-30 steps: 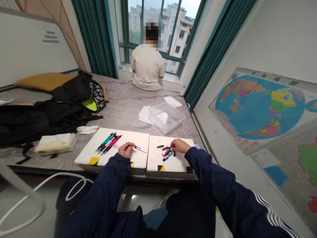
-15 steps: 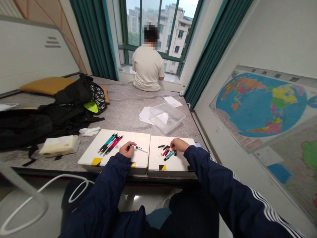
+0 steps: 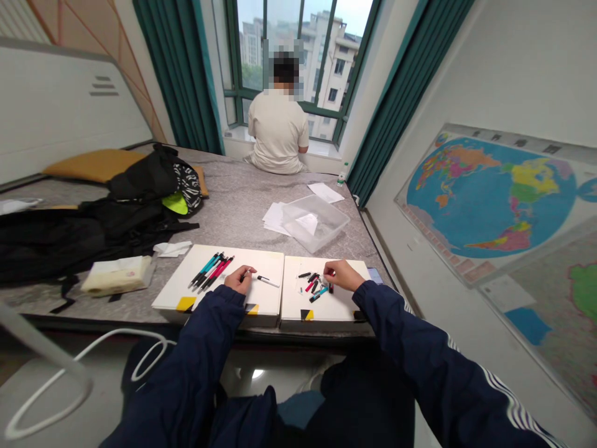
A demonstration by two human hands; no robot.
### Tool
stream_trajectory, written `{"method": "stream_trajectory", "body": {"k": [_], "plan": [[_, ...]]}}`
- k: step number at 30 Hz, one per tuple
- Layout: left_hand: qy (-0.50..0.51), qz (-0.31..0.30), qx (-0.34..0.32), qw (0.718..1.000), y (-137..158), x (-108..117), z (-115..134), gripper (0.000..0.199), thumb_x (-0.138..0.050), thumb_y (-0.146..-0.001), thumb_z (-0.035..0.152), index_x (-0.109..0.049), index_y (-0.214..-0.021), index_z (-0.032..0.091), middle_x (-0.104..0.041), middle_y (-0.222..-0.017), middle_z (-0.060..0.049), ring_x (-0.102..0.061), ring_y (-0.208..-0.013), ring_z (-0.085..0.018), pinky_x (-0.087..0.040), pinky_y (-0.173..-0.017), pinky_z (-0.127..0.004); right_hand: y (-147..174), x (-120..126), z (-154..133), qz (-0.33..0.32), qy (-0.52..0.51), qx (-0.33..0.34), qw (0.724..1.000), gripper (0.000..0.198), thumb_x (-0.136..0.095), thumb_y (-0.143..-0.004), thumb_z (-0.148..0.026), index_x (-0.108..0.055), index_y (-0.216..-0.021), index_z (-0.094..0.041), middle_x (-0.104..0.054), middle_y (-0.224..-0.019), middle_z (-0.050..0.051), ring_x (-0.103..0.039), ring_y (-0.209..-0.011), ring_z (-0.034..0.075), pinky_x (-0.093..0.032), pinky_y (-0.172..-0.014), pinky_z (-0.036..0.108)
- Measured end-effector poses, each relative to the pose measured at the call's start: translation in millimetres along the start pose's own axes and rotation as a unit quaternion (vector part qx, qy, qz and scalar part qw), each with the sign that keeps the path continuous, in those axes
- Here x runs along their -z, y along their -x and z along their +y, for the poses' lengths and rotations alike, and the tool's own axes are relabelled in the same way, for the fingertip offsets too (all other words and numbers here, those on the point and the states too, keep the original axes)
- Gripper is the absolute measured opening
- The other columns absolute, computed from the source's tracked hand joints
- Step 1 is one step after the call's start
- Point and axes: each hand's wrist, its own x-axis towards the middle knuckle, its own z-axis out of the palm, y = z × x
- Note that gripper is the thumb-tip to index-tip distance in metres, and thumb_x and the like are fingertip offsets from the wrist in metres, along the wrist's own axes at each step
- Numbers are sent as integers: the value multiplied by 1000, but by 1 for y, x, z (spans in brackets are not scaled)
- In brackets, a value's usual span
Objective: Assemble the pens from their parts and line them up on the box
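Black piece (image 3: 242,277) sits pinched in the left hand (image 3: 238,282); whether the right hand (image 3: 344,275), fingers bunched, holds anything beside the loose pen parts (image 3: 319,295) is unclear; light fingertips suit them.

And there it is, a slim white pen piece with a black end (image 3: 267,282), lying flat and slightly slanted on the left white cardboard box (image 3: 268,264)! Off to its left, slender teal, white and red pens with black grips (image 3: 211,272) lie side by side, all slanting. Over on the right white cardboard box (image 3: 336,307), short black, red and teal plastic pen parts (image 3: 319,294) sprawl loosely, the teal one nearest the front edge.
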Motion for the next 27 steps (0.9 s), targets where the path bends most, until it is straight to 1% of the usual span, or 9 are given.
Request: {"method": "stream_trajectory", "body": {"k": [4, 7, 10, 13, 15, 17, 18, 22, 27], "plan": [[-24, 4, 3, 1000, 0, 2, 0, 23, -53, -75, 34, -70, -82, 20, -42, -45, 5, -34, -42, -12, -26, -46, -22, 2, -22, -24, 35, -55, 13, 998, 6, -61, -77, -12, -66, -74, -15, -69, -75, 3, -61, -71, 13, -41, -69, 21], [-48, -15, 2, 999, -2, 1, -5, 26, -51, -79, 34, -69, -92, 20, -51, -48, 4, -41, -43, -13, -31, -48, -22, -3, -41, -50, 53, -77, 11, 996, 7, -60, -77, -11, -65, -76, -16, -69, -77, 2, -61, -72, 14, -42, -70, 21], [-54, -35, -5, 998, -3, -1, -9, 28, -50, -80, 33, -68, -98, 20, -60, -55, 2, -48, -47, -13, -36, -51, -23, -12, -60, -77, 61, -76, -5, 995, 9, -59, -79, -12, -66, -80, -17, -69, -80, 3, -62, -75, 15, -42, -72, 22], [-59, -39, -23, 997, -5, -2, -9, 28, -51, -80, 33, -68, -98, 19, -65, -62, 0, -55, -54, -15, -41, -57, -24, -22, -75, -96, 42, -36, -22, 998, 11, -56, -80, -11, -66, -83, -16, -68, -80, 5, -62, -77, 16, -41, -73, 23], [-49, -49, -52, 996, -7, -1, -6, 27, -52, -80, 33, -70, -94, 18, -69, -74, -4, -62, -68, -18, -46, -66, -27, -27, -83, -102, 30, 5, -39, 999, 11, -56, -80, -10, -66, -83, -14, -67, -83, 7, -62, -81, 17, -40, -74, 24], [-33, -62, -85, 994, -8, -1, -3, 26, -51, -80, 32, -71, -90, 18, -70, -85, -7, -64, -81, -21, -48, -75, -31, -31, -87, -106, 22, 30, -52, 998, 11, -57, -80, -11, -67, -84, -13, -66, -89, 10, -61, -86, 19, -40, -77, 24], [-25, -68, -99, 992, -9, 0, -2, 26, -50, -81, 32, -71, -90, 18, -70, -87, -8, -65, -85, -22, -48, -78, -32, -33, -89, -107, 20, 35, -57, 998, 11, -57, -80, -12, -67, -84, -13, -66, -91, 10, -61, -88, 19, -39, -77, 25], [-14, -78, -113, 990, -11, -3, -8, 26, -50, -82, 29, -71, -92, 18, -69, -88, -9, -65, -86, -22, -49, -80, -33, -35, -92, -110, 21, 31, -75, 996, 11, -58, -81, -14, -68, -86, -14, -64, -95, 11, -60, -90, 19, -39, -76, 24], [-37, -63, -130, 989, -13, -10, -24, 24, -50, -78, 22, -70, -92, 18, -69, -90, -9, -65, -86, -23, -50, -80, -35, -35, -95, -110, 36, 45, -85, 995, 11, -58, -82, -18, -68, -86, -15, -65, -93, 9, -61, -87, 19, -38, -72, 24]]}}
